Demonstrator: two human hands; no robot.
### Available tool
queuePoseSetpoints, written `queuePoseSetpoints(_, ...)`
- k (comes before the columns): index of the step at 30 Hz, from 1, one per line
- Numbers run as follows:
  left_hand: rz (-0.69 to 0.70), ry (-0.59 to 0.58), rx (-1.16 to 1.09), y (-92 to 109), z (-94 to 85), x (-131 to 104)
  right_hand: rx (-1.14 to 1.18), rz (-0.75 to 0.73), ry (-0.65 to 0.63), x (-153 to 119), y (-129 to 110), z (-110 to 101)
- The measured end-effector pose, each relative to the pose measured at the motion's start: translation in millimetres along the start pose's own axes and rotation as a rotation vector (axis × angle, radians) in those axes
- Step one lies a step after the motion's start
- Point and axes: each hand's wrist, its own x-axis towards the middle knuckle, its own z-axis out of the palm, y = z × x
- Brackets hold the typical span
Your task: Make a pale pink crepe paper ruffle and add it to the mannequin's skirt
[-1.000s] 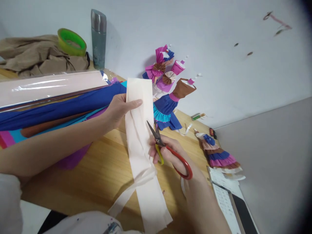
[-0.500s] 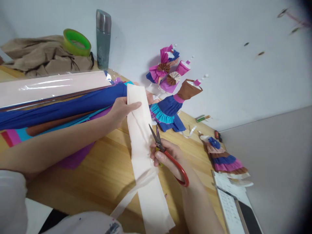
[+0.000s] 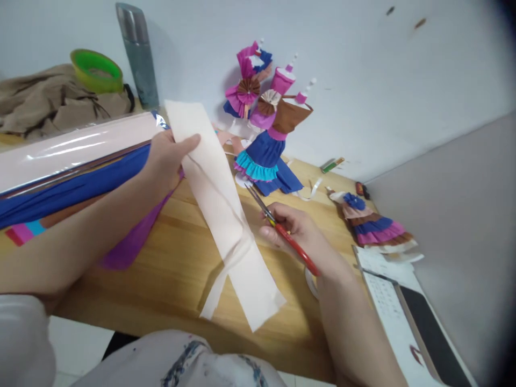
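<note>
A long pale strip of crepe paper [image 3: 209,183] slants across the wooden table, its top end lifted. My left hand [image 3: 167,158] pinches that strip near its top, thumb lying over the front. A narrower cut strip [image 3: 220,287] of the same paper crosses its lower part and hangs off to the left. In my right hand [image 3: 292,228] are red-handled scissors [image 3: 278,228], blades nearly closed and pointing up and left, apart from the paper. Just beyond the scissors stands a dress form [image 3: 270,134] in brown, blue and turquoise crepe paper.
Rolls of coloured crepe paper [image 3: 76,188] lie at left below a wrapped pink roll [image 3: 76,145]. Behind are a bottle [image 3: 141,64], green tape [image 3: 97,72] and brown cloth [image 3: 48,105]. At right lie a layered paper dress [image 3: 374,223] and a laptop [image 3: 399,301].
My left hand has drawn the paper strip leftward. The scissors have come away from the strip's right edge, and their blades have closed somewhat. The view has shifted.
</note>
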Motion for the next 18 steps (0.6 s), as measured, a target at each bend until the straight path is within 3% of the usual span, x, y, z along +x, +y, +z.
queuePoseSetpoints(3, 0.138, -0.012, 0.066, 6, 0.5, 2, 0.0, 0.001, 0.049, -1, 0, -5)
queuePoseSetpoints(6, 0.147, -0.002, 0.084, 6, 0.5, 3, -0.075, -0.019, 0.065, 2, 8, -1)
queuePoseSetpoints(18, -0.093, -0.051, 0.001, -25, -12.2, 18, -0.254, 0.022, 0.093, 23, 28, 28)
